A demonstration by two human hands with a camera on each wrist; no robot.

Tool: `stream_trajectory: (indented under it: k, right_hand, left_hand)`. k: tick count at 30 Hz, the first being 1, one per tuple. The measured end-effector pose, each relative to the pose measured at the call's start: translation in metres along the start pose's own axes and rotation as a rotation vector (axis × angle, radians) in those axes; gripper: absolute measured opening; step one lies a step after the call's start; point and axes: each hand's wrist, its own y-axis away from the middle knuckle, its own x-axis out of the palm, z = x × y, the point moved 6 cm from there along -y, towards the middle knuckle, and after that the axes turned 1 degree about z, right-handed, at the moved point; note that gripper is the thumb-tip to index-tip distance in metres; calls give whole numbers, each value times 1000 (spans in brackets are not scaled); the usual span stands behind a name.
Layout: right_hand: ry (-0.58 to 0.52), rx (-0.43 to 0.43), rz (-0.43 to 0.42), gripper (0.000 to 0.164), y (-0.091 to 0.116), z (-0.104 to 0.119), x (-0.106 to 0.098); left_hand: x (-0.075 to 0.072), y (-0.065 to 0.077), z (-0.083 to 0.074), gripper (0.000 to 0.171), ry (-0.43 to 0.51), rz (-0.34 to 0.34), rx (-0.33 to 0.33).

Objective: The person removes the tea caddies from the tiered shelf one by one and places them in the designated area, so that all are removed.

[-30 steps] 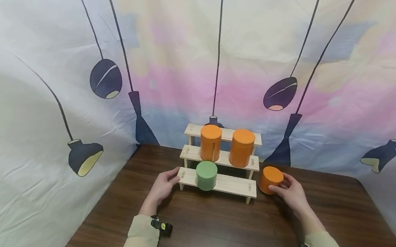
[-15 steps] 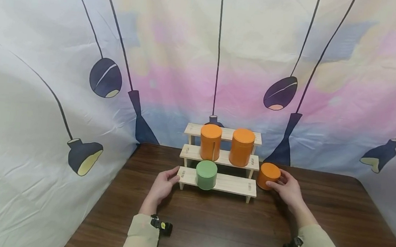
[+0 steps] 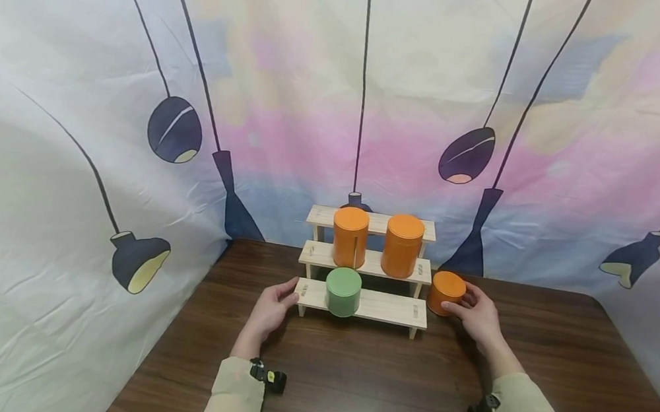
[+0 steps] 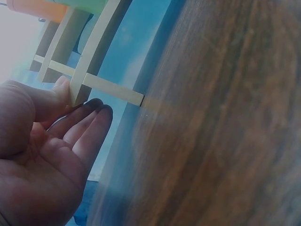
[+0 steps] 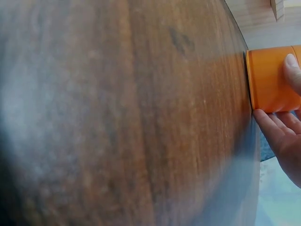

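Observation:
A three-tier wooden display stand (image 3: 385, 309) stands on the table. My left hand (image 3: 270, 308) holds the left end of its lowest board. In the left wrist view, the thumb lies on the board end (image 4: 79, 92) and the other fingers reach beneath. Right of the stand, a short orange tin (image 3: 447, 291) stands upright, with my right hand (image 3: 479, 316) gripping its right side. The right wrist view has the thumb on the tin's (image 5: 270, 80) wall, fingers opposite. A short green tin (image 3: 342, 293) sits on the lowest board. Two taller orange tins (image 3: 402, 249) stand on the middle board.
The dark wooden table (image 3: 372, 389) spreads in front of the stand and to both sides. Behind it hangs a pastel cloth (image 3: 417, 108) printed with lamps, close to the stand's back. The top board (image 3: 378, 225) runs behind the tall tins.
My right hand has slid the short orange tin slightly left and back, closer to the stand. Over the last half second it has barely moved. The left hand keeps its place.

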Motion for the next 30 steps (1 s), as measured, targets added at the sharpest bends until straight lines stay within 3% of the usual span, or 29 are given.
stream_trajectory:
  k: [30]
  right_hand:
    - [28,9,33,90,-2,-4,2]
  left_hand:
    - [0,1,-1,47,-16,6,4]
